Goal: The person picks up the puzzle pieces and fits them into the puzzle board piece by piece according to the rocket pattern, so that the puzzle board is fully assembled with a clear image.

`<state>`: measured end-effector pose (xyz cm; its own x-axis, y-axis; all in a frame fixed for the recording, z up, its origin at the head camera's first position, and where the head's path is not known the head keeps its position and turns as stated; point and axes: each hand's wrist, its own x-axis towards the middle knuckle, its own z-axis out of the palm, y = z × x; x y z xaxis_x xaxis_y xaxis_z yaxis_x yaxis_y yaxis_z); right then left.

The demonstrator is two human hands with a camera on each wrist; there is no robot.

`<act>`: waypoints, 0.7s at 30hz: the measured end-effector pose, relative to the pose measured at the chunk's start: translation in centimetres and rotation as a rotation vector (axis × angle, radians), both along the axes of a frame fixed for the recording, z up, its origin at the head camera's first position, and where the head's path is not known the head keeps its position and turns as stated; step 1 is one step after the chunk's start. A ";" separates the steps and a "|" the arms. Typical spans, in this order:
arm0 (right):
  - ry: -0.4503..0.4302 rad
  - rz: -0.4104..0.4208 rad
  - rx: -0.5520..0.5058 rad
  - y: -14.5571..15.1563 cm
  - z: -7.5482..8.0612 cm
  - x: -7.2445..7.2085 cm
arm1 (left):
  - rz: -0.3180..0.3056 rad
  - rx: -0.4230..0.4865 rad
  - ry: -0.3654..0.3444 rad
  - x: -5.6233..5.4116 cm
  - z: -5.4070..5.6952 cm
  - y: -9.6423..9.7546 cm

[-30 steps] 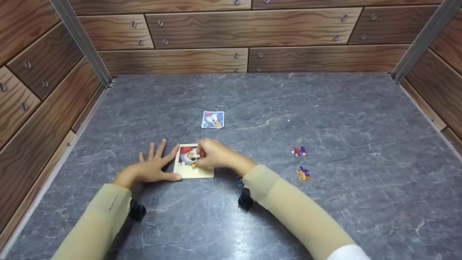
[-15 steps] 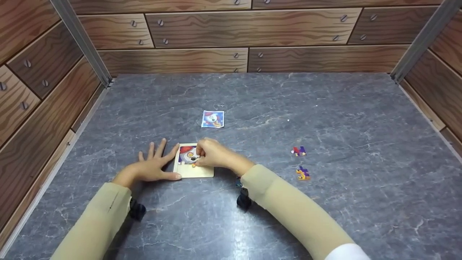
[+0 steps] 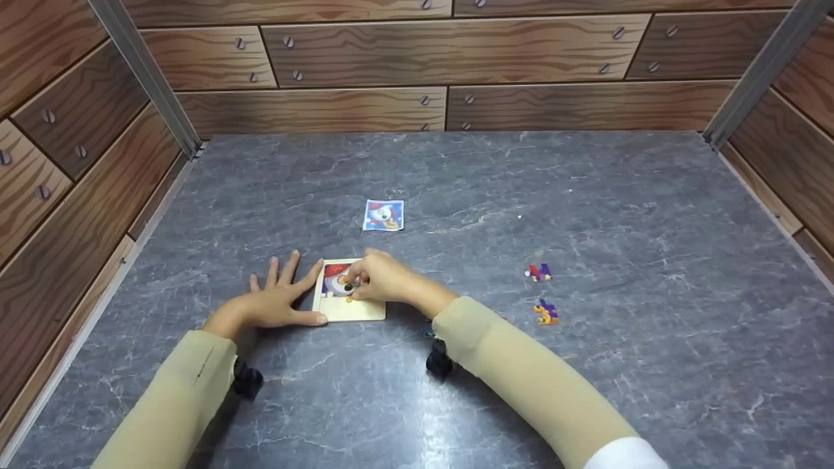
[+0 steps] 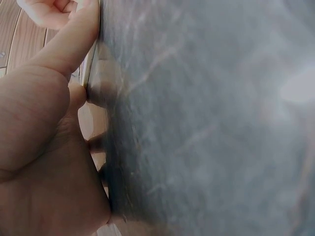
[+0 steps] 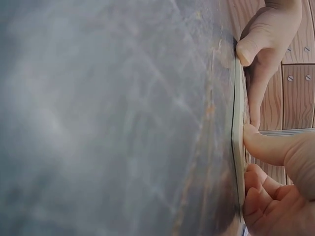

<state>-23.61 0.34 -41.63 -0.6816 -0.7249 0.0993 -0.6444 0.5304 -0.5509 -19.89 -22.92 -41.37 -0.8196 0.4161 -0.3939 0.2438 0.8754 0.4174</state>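
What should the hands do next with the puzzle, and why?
Probably press the piece down flat. The right hand has its fingertips on a piece in the puzzle tray, whose lower part is bare, while the left hand steadies the tray's left edge. Two loose pieces wait to the right.

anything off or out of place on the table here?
Nothing damaged or spilled. Two loose puzzle pieces lie far right of the puzzle board, which the left hand steadies. The picture card lies flat beyond it.

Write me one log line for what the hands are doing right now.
left hand: flat on table, bracing puzzle tray | right hand: pressing piece into tray | loose pieces: right side | picture card: behind tray
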 end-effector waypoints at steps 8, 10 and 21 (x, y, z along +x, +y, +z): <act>0.030 0.040 0.057 0.1 0.1 0.1 | 0.001 0.004 0.005 0.0 0.0 0.0; 0.045 0.077 0.077 0.3 0.2 0.2 | 0.000 0.006 0.002 0.0 -0.1 0.0; -0.036 0.075 -0.027 1.6 0.7 0.3 | 0.002 -0.004 0.003 0.0 -0.1 0.0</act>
<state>-23.34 1.96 -40.89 -0.6287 -0.7717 0.0963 -0.6617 0.4657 -0.5876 -19.86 -22.93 -41.44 -0.8219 0.4127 -0.3927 0.2433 0.8776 0.4131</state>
